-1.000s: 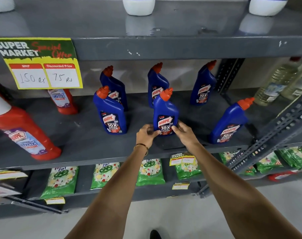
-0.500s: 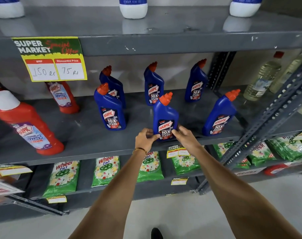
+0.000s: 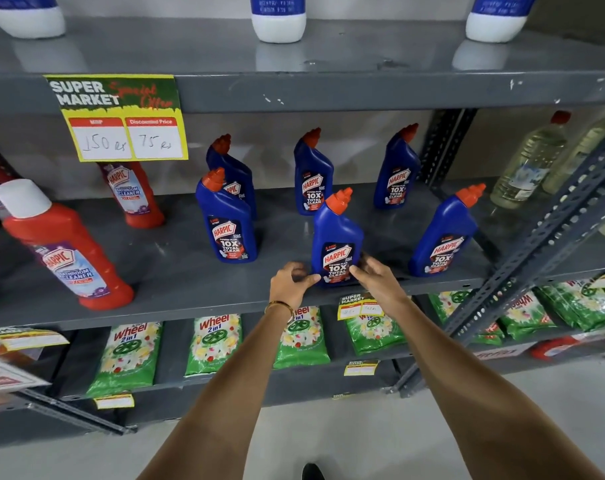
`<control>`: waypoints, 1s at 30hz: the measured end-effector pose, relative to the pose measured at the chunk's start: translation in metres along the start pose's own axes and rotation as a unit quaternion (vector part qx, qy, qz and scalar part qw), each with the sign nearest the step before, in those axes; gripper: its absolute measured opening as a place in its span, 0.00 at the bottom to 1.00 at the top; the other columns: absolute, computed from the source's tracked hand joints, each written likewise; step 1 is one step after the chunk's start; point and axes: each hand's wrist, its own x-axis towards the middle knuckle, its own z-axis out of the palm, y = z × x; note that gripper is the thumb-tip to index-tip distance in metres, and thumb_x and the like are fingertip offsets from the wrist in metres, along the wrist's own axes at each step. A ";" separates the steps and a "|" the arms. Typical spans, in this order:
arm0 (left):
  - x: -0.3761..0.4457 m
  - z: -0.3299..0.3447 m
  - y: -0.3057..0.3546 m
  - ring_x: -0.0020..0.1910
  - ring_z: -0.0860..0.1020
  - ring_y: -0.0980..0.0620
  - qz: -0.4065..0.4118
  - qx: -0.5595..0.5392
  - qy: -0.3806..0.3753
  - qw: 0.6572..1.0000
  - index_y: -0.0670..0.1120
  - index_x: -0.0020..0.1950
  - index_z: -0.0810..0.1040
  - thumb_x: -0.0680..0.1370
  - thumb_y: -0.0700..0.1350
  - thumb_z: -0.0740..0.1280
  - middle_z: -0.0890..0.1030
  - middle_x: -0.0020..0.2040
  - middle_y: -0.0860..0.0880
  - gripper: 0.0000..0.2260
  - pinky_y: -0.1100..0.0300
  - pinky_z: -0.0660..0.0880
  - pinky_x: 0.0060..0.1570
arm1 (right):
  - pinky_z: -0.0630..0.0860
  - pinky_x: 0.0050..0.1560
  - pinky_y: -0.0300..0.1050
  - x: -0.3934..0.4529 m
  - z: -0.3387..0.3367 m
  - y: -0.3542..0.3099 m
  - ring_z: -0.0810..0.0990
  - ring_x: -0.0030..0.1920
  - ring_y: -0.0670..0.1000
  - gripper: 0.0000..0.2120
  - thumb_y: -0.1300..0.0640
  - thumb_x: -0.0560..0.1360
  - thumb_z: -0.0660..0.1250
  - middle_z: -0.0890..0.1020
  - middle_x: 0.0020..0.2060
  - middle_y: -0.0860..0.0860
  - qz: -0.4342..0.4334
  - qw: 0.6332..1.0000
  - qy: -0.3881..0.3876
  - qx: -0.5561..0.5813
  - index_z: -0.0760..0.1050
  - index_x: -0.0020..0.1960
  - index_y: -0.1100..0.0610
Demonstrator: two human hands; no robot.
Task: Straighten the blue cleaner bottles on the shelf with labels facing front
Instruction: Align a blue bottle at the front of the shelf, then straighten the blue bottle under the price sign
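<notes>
Several blue cleaner bottles with orange caps stand on the grey middle shelf [image 3: 176, 271], labels toward me. The back row has three: one at the left [image 3: 237, 174], half hidden, one in the middle [image 3: 313, 178] and one at the right [image 3: 396, 174]. In front stand a left bottle [image 3: 226, 233], a middle bottle [image 3: 335, 237] near the shelf's front edge, and a right bottle [image 3: 443, 237] that appears to lean left. My left hand [image 3: 290, 284] touches the middle bottle's lower left side. My right hand [image 3: 375, 277] holds its lower right, thumb on the label.
Red bathroom cleaner bottles [image 3: 69, 247] stand at the left of the same shelf, clear bottles [image 3: 529, 164] at the right behind a slanted metal brace [image 3: 550, 233]. A price sign [image 3: 121, 116] hangs from the upper shelf. Green detergent packs [image 3: 211, 344] lie on the shelf below.
The middle front bottle has slid toward the shelf's front edge between my hands, which stay at its base. My view has shifted slightly.
</notes>
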 end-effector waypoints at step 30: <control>0.037 -0.180 -0.062 0.63 0.74 0.44 -0.058 0.018 0.056 0.997 0.39 0.67 0.70 0.75 0.44 0.67 0.77 0.63 0.40 0.22 0.54 0.69 0.65 | 0.69 0.60 0.42 0.022 0.201 -0.021 0.75 0.63 0.55 0.23 0.59 0.73 0.67 0.76 0.63 0.60 0.012 0.990 0.090 -0.110 0.69 0.67 0.63</control>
